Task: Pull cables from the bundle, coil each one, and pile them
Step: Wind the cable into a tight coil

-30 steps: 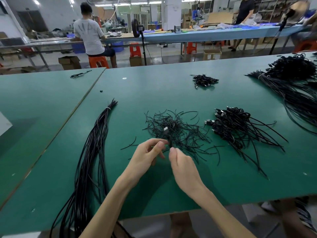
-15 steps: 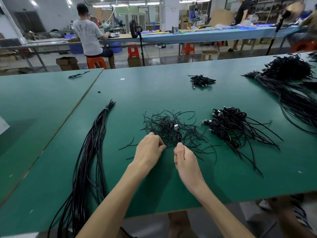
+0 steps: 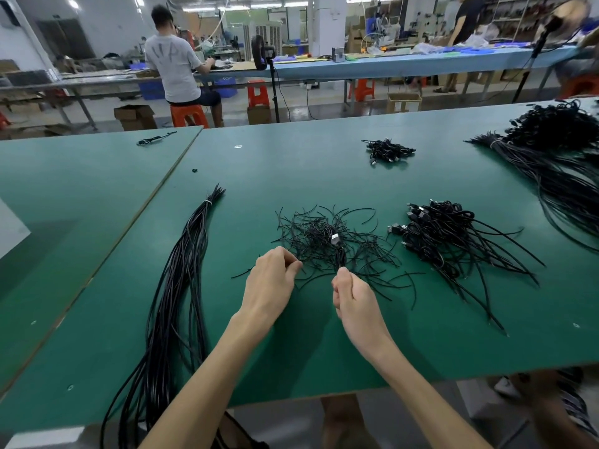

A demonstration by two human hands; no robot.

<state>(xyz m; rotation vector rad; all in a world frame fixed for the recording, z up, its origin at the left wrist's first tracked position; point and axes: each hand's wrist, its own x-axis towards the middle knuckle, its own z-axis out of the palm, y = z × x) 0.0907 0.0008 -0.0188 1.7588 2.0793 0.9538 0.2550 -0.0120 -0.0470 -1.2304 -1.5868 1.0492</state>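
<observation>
Many black cables lie in the long bundle (image 3: pixel 181 286) at the left of the green table (image 3: pixel 324 163), tied near its far end and trailing off the near edge. Just right of it, the left hand (image 3: pixel 270 283) has its fingers curled, tips together at the edge of the heap of thin ties (image 3: pixel 311 234); whether it pinches a strand I cannot tell. The right hand (image 3: pixel 355 299) grips a gathered cable (image 3: pixel 339 257) in its fist, the plug (image 3: pixel 335 236) standing up over the heap. Farther right sits the pile of coiled cables (image 3: pixel 453 234). The cable looks light, limp and a little springy, so its loops probably want to slacken. Holding it across the gathered strands, just below the plug, seems best while a tie goes round.
</observation>
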